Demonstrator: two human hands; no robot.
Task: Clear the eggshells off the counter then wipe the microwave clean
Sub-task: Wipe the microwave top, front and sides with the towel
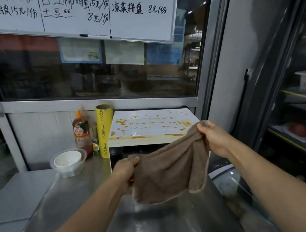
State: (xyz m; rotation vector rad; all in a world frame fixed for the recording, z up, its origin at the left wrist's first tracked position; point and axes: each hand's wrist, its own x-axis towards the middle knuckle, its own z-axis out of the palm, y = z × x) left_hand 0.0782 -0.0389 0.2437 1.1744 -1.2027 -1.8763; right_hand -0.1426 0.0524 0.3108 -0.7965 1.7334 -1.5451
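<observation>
Both hands hold a brown cloth (168, 171) stretched between them in the air just in front of the microwave (150, 128): the left hand (125, 170) pinches one corner low down, the right hand (213, 136) bunches the opposite corner higher up, close to the microwave's front right edge, and the rest of the cloth sags below. No eggshells show on the steel counter (48, 203) on which the microwave stands, so the clearing step looks done, and the wiping step seems about to begin. The microwave's white top is spattered with orange-brown stains, thickest along its front edge and right side. The next move probably calls for folding or bunching the cloth into one palm and pressing it flat across that top, working the front edge hardest. Tight against the microwave's left side stands a yellow roll of cling film (105, 130), with a red sauce bottle (82, 134) just beyond it and a white bowl (67, 158) nested in a clear one further left and nearer the person. A sideways sweep could knock the roll over. Above the microwave hangs a whiteboard menu (73, 10).
</observation>
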